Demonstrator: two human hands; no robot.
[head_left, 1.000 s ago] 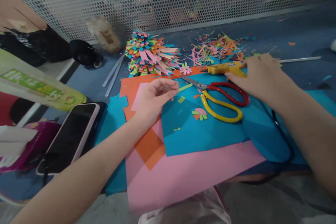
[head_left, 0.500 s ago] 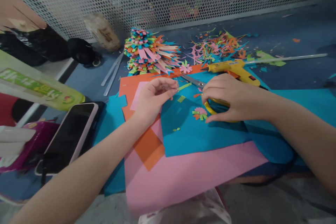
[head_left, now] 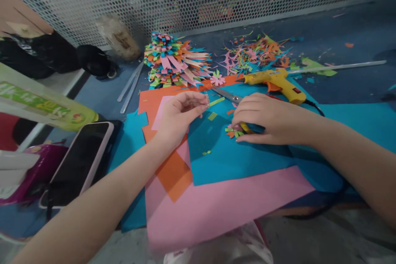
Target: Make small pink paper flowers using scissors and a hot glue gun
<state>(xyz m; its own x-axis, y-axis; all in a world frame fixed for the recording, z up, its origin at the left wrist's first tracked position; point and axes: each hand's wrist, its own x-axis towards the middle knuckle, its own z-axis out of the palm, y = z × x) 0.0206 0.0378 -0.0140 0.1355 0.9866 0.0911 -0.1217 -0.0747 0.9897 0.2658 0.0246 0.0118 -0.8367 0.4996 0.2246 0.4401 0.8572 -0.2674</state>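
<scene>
My left hand (head_left: 184, 113) is pinched, with a narrow green paper strip (head_left: 216, 102) sticking out from its fingertips. My right hand (head_left: 256, 117) arches over the yellow handle (head_left: 246, 128) of a pair of scissors, whose metal blades (head_left: 227, 95) point away to the left. Its thumb and fingertips are apart, at the edge of a small flower (head_left: 232, 132) of fringed pink, green and orange paper. Under both lies a blue paper sheet (head_left: 241, 163). On it rest a green paper rectangle (head_left: 212, 116) and tiny green bits (head_left: 207, 152).
Behind the hands stand a fringed paper cone (head_left: 168, 60), a pink paper flower (head_left: 217, 79) and a pile of paper scraps (head_left: 256, 55). A yellow glue gun (head_left: 278, 82) lies beyond my right hand. On the left are a phone (head_left: 78, 163), a bottle (head_left: 62, 109) and glue sticks (head_left: 131, 86).
My right hand has shifted slightly left, from over the scissors' handles to the small fringed flower, its fingertips drawing closer to it. The left hand and green strip look unchanged.
</scene>
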